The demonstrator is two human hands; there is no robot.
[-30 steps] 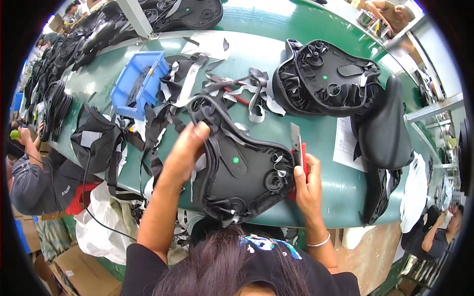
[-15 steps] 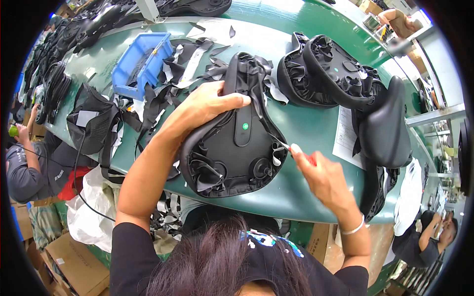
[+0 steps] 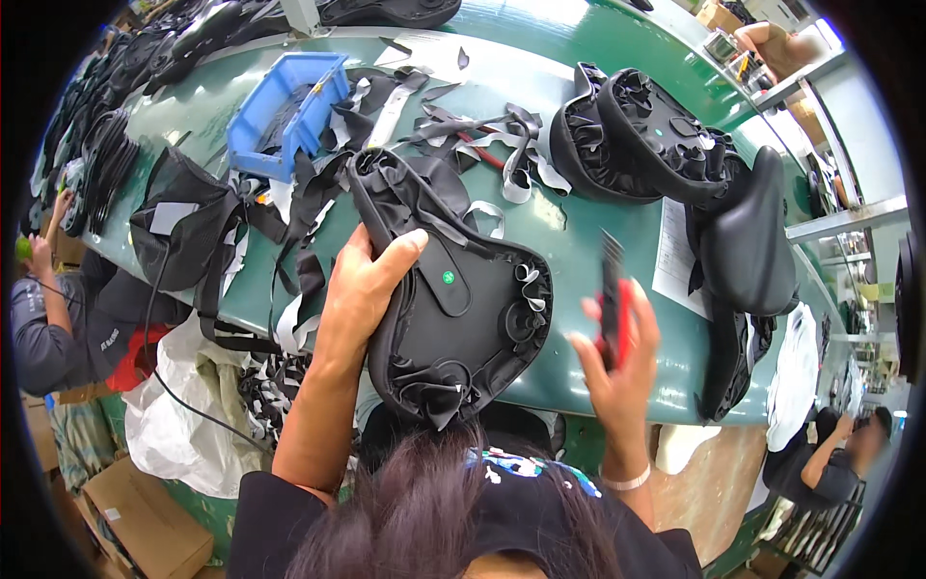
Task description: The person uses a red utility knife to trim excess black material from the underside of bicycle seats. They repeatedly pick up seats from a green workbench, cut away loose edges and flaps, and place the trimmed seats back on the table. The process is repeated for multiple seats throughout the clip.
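My left hand [image 3: 362, 294] grips the left edge of a black bicycle saddle [image 3: 434, 328], with the thumb over its rim. The saddle lies underside up, its narrow nose toward the upper left and its wide end near my body. Gathered black cover fabric lines the rim, and a green dot marks the base. In my right hand [image 3: 622, 367], off the saddle's right side, is a red and black utility knife [image 3: 612, 289]. Its dark blade points away from me and touches nothing.
Black and white offcuts [image 3: 521, 145] lie beyond the saddle, beside a blue bin [image 3: 289, 111]. More saddles [image 3: 666, 125] stand at the right, next to a paper sheet [image 3: 680, 261]. A dark mesh bag [image 3: 183, 222] sits left. Other people work at both sides.
The saddle has turned counterclockwise, so its nose now points upper left. My left hand has moved down with it. The knife has left the saddle's right rim and swung upright.
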